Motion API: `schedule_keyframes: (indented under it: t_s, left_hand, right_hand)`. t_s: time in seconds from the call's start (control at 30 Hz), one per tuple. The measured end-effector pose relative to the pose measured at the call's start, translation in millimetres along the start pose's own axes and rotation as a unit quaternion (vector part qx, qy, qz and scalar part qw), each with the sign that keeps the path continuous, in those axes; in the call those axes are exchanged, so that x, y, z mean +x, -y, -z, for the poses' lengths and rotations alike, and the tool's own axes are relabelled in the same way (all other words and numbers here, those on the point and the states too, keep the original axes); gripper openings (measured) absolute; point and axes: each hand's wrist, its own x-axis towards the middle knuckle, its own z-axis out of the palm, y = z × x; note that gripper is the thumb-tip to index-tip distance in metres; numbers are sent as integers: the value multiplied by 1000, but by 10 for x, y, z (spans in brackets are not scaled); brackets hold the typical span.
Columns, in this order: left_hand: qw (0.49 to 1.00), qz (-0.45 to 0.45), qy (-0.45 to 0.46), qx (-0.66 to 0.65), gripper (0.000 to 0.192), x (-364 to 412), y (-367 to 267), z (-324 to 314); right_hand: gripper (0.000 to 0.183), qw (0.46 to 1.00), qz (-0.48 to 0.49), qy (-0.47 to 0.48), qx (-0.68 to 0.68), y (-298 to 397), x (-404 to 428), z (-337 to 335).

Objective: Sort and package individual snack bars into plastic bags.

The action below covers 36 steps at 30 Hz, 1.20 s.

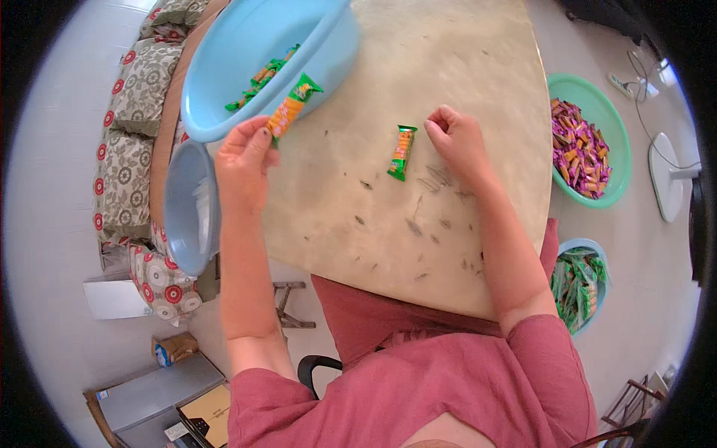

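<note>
My left hand (245,159) grips one end of a green and orange wrapped snack packet (288,112) between thumb and fingers. The packet is tilted and overlaps the near rim of a large light-blue plastic basin (341,56). Inside that basin lie several similar green packets (263,78). Another green and orange packet (401,152) rests on the tabletop (347,241), roughly upright in the view. Just right of it is my right hand (458,140), fingers curled in and apart from the packet; nothing shows in it.
A green basin (620,151) of purple-wrapped snacks (580,148) stands beyond the table's right edge, with a small blue container (599,252) of green packets below it. At left, a grey-blue basin (182,224) holds clear plastic, beside a patterned sofa (131,162).
</note>
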Motion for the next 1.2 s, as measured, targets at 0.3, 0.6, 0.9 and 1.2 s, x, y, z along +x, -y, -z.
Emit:
schedule_keyframes:
  t_s: [0.3,0.6,0.9,1.2]
  left_hand:
    - [994,37,-55,-87,12,-401,762,-313]
    - [992,83,-42,-81,10,-463,1134,-697]
    - [995,78,-35,-46,9,-482,1191,-808]
    - [999,45,-19,-4,10,-644,1075,-870]
  right_hand:
    - [16,1000,-4,7,9,49,-4,-6]
    - [19,998,34,46,12,43,-31,-30]
    - [19,997,42,64,-16,55,-46,-27]
    - [19,974,32,109,194,106,-41,-53]
